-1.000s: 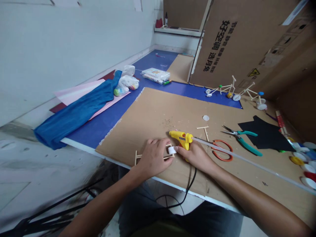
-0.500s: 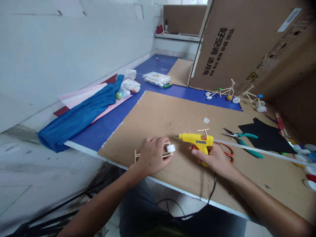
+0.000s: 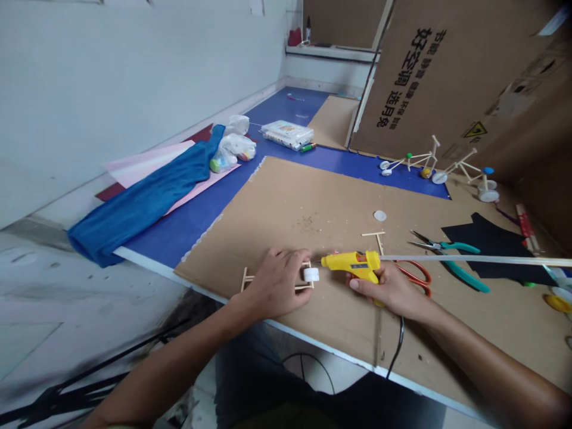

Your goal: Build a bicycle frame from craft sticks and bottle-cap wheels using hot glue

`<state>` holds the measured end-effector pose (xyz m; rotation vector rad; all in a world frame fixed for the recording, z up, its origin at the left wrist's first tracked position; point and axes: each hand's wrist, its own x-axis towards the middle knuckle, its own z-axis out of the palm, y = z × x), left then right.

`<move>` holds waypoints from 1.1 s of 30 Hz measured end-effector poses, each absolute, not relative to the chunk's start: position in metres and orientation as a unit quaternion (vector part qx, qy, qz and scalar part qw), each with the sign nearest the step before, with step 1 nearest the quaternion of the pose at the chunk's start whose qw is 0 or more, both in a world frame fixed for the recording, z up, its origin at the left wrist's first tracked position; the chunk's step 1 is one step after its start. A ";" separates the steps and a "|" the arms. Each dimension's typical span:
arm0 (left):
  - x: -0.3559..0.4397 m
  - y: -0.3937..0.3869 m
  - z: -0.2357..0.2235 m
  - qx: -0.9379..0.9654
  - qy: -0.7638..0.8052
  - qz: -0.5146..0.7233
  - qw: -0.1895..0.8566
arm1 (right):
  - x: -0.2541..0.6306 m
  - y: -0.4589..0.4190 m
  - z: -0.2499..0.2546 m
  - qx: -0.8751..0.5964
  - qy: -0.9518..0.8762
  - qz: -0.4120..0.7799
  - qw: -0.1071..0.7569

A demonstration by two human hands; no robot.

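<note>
Head view: the left hand (image 3: 277,283) presses closed over a wooden-stick frame (image 3: 246,280) with a white plastic wheel (image 3: 311,274) at its end on the cardboard sheet (image 3: 313,202), while the right hand (image 3: 386,290) firmly grips a yellow hot glue gun (image 3: 353,264), its nozzle just short of that wheel.

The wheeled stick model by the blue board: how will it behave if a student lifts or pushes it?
The model is probably light, its frame being thin sticks. Its slim joints look fragile, so a hard grip might snap it. Its round white wheels suggest it may roll when pushed.
</note>
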<state>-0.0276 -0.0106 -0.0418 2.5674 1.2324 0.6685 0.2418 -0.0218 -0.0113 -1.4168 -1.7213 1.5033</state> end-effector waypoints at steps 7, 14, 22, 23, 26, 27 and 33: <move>-0.029 -0.010 -0.044 0.870 0.415 0.242 0.115 | 0.235 -0.019 -0.015 -0.500 -0.638 0.541 0.225; -0.028 -0.011 -0.042 0.866 0.422 0.239 0.125 | 0.238 -0.020 -0.021 -0.513 -0.638 0.532 0.216; -0.027 -0.012 -0.042 0.863 0.424 0.243 0.132 | 0.235 -0.019 -0.015 -0.526 -0.664 0.495 0.194; -0.027 -0.012 -0.042 0.863 0.423 0.244 0.131 | 0.234 -0.019 -0.014 -0.525 -0.667 0.492 0.193; -0.027 -0.012 -0.043 0.862 0.422 0.249 0.128 | 0.234 -0.019 -0.014 -0.522 -0.674 0.486 0.193; -0.027 -0.012 -0.043 0.862 0.421 0.250 0.127 | 0.234 -0.019 -0.014 -0.522 -0.675 0.484 0.194; -0.026 -0.013 -0.041 0.859 0.430 0.243 0.137 | 0.234 -0.019 -0.017 -0.528 -0.674 0.479 0.192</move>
